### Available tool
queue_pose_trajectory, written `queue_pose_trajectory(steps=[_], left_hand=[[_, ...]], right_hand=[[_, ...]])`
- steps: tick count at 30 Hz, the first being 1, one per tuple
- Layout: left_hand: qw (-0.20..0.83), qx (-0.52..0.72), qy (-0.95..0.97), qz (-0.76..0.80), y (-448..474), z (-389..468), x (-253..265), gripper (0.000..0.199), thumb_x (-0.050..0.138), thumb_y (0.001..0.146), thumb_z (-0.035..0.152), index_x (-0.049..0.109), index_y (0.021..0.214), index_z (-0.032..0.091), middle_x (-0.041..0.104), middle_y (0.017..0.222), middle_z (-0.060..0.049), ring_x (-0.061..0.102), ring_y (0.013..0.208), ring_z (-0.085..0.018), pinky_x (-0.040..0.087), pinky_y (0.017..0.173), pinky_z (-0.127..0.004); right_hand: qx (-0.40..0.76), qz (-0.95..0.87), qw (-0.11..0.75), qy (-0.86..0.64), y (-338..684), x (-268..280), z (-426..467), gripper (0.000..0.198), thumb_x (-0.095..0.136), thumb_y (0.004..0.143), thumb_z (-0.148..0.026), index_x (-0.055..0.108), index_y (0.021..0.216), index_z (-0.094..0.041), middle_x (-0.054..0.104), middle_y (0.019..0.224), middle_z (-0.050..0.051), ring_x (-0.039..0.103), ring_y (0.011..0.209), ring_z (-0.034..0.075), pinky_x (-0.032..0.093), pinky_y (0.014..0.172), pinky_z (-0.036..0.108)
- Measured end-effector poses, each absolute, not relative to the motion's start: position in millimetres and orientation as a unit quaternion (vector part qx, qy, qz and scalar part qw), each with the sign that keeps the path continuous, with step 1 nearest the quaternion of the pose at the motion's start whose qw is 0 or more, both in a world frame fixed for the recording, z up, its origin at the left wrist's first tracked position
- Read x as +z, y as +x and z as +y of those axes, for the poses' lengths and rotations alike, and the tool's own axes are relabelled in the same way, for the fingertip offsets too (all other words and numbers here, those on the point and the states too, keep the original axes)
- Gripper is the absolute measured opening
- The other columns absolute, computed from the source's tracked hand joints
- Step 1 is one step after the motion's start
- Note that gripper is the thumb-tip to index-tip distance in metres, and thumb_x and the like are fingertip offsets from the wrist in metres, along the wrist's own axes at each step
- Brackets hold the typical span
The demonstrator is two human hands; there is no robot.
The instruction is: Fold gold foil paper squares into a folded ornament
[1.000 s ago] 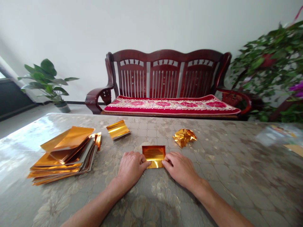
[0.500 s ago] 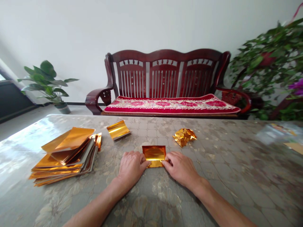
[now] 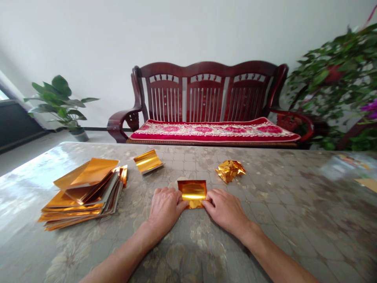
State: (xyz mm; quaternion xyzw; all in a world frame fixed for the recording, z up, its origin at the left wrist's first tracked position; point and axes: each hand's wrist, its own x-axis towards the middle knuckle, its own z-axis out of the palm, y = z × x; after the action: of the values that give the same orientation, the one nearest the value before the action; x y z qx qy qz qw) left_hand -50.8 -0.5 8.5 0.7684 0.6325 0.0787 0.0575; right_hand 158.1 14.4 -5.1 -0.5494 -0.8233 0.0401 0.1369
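A small sheet of gold foil paper [image 3: 193, 190] lies on the table between my hands, its near edge turned up and its far edge standing slightly raised. My left hand [image 3: 166, 204] pinches the sheet's near left side between thumb and curled fingers. On the near right side, my right hand [image 3: 222, 206] grips it the same way. Beyond my left hand rests a curled gold sheet [image 3: 147, 161]. A crumpled, folded gold foil piece [image 3: 230, 170] sits past my right hand. To the left is an uneven stack of gold foil sheets [image 3: 82, 196], some with grey backs showing.
The table [image 3: 282, 212] has a patterned, glossy cover. A clear plastic bag [image 3: 347, 166] lies at its far right. Behind the table stands a dark red wooden bench [image 3: 204, 92] with a floral cushion [image 3: 215, 130]. Potted plants flank it, one left [image 3: 60, 98], one right [image 3: 332, 78].
The turned-up near edge of the held sheet looks slightly altered, and more bright gold shows across its middle. Both hands stay in nearly the same place. The view has shifted very slightly.
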Motion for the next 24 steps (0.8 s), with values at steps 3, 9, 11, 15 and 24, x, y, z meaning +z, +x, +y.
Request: queue_pose_trajectory(steps=[3,9,11,15,24], left_hand=[[0.059,0.079,0.768,0.632,-51,-1,9,0.033,0.056,0.090,0.047,0.064,0.072,0.020,0.068,0.080,-0.004,0.061,0.084,-0.023,0.031,0.072,-0.034],[0.056,0.132,0.764,0.629,-53,-2,5,0.021,0.063,0.088,0.042,0.064,0.097,0.024,0.064,0.096,-0.002,0.059,0.093,-0.023,0.036,0.080,-0.034],[0.042,0.164,0.778,0.605,-53,-3,3,0.024,0.063,0.089,0.036,0.062,0.112,0.028,0.061,0.107,-0.002,0.056,0.101,-0.022,0.038,0.084,-0.034],[0.029,0.144,0.848,0.509,-50,-6,-1,0.015,0.054,0.096,0.026,0.066,0.104,0.028,0.060,0.100,-0.003,0.054,0.095,-0.019,0.040,0.083,-0.032],[-0.066,0.026,0.896,0.438,-37,-26,3,0.013,0.050,0.096,0.017,0.059,0.107,0.018,0.061,0.092,-0.005,0.056,0.086,-0.022,0.045,0.078,-0.036]], right_hand=[[0.041,-0.820,0.134,-0.554,157,-5,14,0.019,0.057,0.089,-0.029,0.058,0.072,-0.021,0.066,0.078,0.001,0.058,0.076,0.018,0.028,0.061,0.028],[0.037,-0.815,0.149,-0.559,158,-6,13,0.016,0.060,0.087,-0.029,0.056,0.074,-0.021,0.064,0.079,0.000,0.058,0.075,0.017,0.028,0.060,0.029],[0.040,-0.812,0.164,-0.558,159,-7,13,0.013,0.061,0.086,-0.030,0.056,0.078,-0.022,0.063,0.082,0.000,0.058,0.075,0.016,0.030,0.060,0.029],[0.041,-0.815,0.202,-0.542,161,-9,13,0.012,0.064,0.087,-0.028,0.055,0.091,-0.023,0.062,0.092,0.000,0.058,0.083,0.018,0.035,0.065,0.028],[-0.052,-0.912,0.168,-0.370,160,-9,5,0.014,0.052,0.098,-0.024,0.065,0.099,-0.026,0.063,0.088,0.001,0.052,0.084,0.019,0.033,0.074,0.032]])
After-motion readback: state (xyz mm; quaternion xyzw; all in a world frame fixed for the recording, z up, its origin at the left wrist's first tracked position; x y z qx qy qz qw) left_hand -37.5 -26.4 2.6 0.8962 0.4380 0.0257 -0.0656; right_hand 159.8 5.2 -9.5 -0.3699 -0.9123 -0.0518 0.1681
